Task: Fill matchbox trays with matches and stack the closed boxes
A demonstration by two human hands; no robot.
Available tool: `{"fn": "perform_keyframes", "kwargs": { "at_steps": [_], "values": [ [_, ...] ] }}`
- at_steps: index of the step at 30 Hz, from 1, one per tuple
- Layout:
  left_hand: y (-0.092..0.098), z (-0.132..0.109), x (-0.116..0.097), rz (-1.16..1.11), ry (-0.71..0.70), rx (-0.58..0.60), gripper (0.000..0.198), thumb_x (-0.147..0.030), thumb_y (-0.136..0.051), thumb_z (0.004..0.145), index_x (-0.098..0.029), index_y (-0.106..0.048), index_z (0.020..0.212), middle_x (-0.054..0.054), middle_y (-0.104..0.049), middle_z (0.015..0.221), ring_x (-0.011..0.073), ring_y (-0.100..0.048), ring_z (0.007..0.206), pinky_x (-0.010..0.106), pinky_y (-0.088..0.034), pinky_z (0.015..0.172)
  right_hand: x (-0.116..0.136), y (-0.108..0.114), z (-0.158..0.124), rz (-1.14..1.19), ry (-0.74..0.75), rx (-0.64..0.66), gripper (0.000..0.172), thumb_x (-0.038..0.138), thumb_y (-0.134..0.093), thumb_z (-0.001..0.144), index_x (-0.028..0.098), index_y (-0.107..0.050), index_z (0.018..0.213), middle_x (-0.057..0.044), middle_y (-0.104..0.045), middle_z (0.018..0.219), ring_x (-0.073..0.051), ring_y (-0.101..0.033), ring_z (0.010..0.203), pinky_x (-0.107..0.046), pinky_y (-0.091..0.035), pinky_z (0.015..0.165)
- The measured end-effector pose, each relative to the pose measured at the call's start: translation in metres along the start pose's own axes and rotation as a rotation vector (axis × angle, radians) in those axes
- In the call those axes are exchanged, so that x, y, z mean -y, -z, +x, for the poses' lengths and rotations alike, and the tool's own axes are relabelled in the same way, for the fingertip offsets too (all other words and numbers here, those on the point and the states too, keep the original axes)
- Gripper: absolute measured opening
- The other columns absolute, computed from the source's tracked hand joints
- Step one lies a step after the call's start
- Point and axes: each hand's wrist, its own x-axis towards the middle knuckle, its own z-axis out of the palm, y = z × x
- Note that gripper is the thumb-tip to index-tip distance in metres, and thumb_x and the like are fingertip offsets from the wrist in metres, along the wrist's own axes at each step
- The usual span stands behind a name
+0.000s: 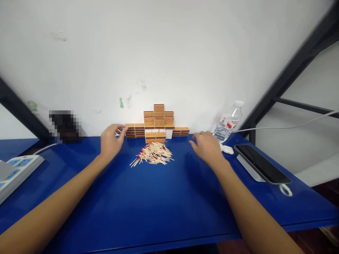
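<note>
Orange-brown matchboxes (159, 121) stand stacked against the wall, highest in the middle, with lower stacks at both sides. A pile of loose matches (156, 153) with red heads lies in front of them. My left hand (112, 141) is at the left end of the low left stack (135, 130), thumb and fingers apart, with nothing seen between them; whether the fingertips touch the boxes is unclear. Beyond the right end of the low right stack (180, 131), my right hand (206, 145) hovers with its fingers apart and holds nothing.
On the blue table (148, 204), a water bottle (229, 121) leans against the wall beyond my right hand. Near it are a white case (228, 150) and a phone (262, 164). A power strip (19, 169) lies at the left, near a pixelated dark object (65, 127).
</note>
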Motion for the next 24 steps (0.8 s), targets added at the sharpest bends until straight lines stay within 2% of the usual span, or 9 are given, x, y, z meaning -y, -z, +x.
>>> {"fn": "perform_keyframes", "kwargs": {
  "at_steps": [2, 4, 7, 10, 13, 15, 17, 20, 24],
  "values": [
    [0.011, -0.017, -0.017, -0.038, -0.069, 0.053, 0.024, -0.041, -0.061, 0.101, -0.021, -0.073, 0.094, 0.004, -0.074, 0.087, 0.0179, -0.065, 0.076, 0.032, -0.052, 0.079, -0.025, 0.000, 0.004, -0.047, -0.089, 0.088, 0.017, 0.028, -0.073, 0.091, 0.011, -0.076, 0.089, -0.026, -0.073, 0.101, -0.041, -0.067, 0.105, -0.047, -0.049, 0.083],
    [0.022, -0.032, -0.032, -0.126, -0.206, 0.119, 0.023, -0.038, -0.060, 0.102, -0.021, -0.072, 0.090, 0.003, -0.074, 0.084, 0.0176, -0.066, 0.077, 0.033, -0.052, 0.079, -0.042, -0.001, 0.006, -0.057, -0.120, 0.188, 0.014, 0.026, -0.078, 0.084, 0.015, -0.074, 0.076, -0.019, -0.073, 0.085, -0.035, -0.070, 0.089, -0.040, -0.047, 0.073],
    [0.032, -0.047, -0.044, -0.159, -0.294, 0.111, 0.023, -0.033, -0.063, 0.102, -0.021, -0.069, 0.083, 0.002, -0.072, 0.080, 0.0167, -0.064, 0.074, 0.033, -0.052, 0.074, -0.041, 0.002, 0.006, -0.047, -0.098, 0.246, 0.013, 0.022, -0.071, 0.086, 0.017, -0.073, 0.075, -0.015, -0.074, 0.081, -0.028, -0.069, 0.080, -0.035, -0.044, 0.068],
    [0.032, -0.058, -0.048, -0.164, -0.341, 0.204, 0.015, -0.035, -0.067, 0.099, -0.021, -0.072, 0.095, 0.002, -0.073, 0.084, 0.0172, -0.065, 0.076, 0.034, -0.053, 0.074, -0.007, 0.010, -0.007, 0.079, 0.093, 0.268, 0.014, 0.032, -0.069, 0.091, 0.020, -0.075, 0.085, -0.011, -0.076, 0.094, -0.025, -0.069, 0.086, -0.033, -0.046, 0.073],
    [0.026, -0.072, -0.055, -0.185, -0.442, 0.419, 0.036, -0.048, -0.072, 0.094, -0.021, -0.070, 0.119, 0.006, -0.075, 0.101, 0.0219, -0.068, 0.090, 0.039, -0.057, 0.082, 0.043, 0.014, -0.031, 0.521, 0.488, 0.414, 0.012, 0.032, -0.068, 0.093, 0.024, -0.076, 0.088, -0.007, -0.075, 0.092, -0.021, -0.066, 0.081, -0.033, -0.048, 0.073],
    [0.021, -0.081, -0.061, -0.174, -0.496, 0.530, 0.053, -0.060, -0.075, 0.088, -0.021, -0.069, 0.124, 0.009, -0.074, 0.109, 0.0261, -0.069, 0.099, 0.045, -0.057, 0.090, 0.070, 0.013, -0.045, 0.599, 0.592, 0.455, 0.006, 0.024, -0.071, 0.090, 0.024, -0.074, 0.085, -0.004, -0.073, 0.087, -0.019, -0.064, 0.078, -0.032, -0.045, 0.070],
    [0.018, -0.086, -0.065, -0.172, -0.518, 0.588, 0.052, -0.063, -0.075, 0.087, -0.021, -0.071, 0.116, 0.009, -0.072, 0.105, 0.0268, -0.069, 0.097, 0.047, -0.057, 0.090, 0.082, 0.010, -0.050, 0.655, 0.609, 0.473, 0.005, 0.027, -0.076, 0.089, 0.023, -0.074, 0.086, -0.002, -0.072, 0.086, -0.018, -0.062, 0.076, -0.031, -0.044, 0.070],
    [0.016, -0.087, -0.065, -0.193, -0.485, 0.607, 0.037, -0.055, -0.074, 0.091, -0.021, -0.073, 0.106, 0.008, -0.069, 0.098, 0.0249, -0.068, 0.092, 0.045, -0.057, 0.088, 0.072, 0.003, -0.039, 0.706, 0.496, 0.401, 0.016, 0.038, -0.071, 0.095, 0.024, -0.073, 0.087, -0.001, -0.070, 0.080, -0.016, -0.060, 0.071, -0.031, -0.043, 0.066],
    [0.016, -0.087, -0.063, -0.228, -0.442, 0.624, 0.028, -0.047, -0.075, 0.091, -0.023, -0.073, 0.103, 0.006, -0.069, 0.098, 0.0243, -0.067, 0.092, 0.046, -0.057, 0.091, 0.047, -0.015, -0.013, 0.492, 0.223, 0.105, 0.024, 0.044, -0.069, 0.095, 0.022, -0.072, 0.085, -0.005, -0.070, 0.086, -0.020, -0.060, 0.076, -0.035, -0.042, 0.069]
  ]
}}
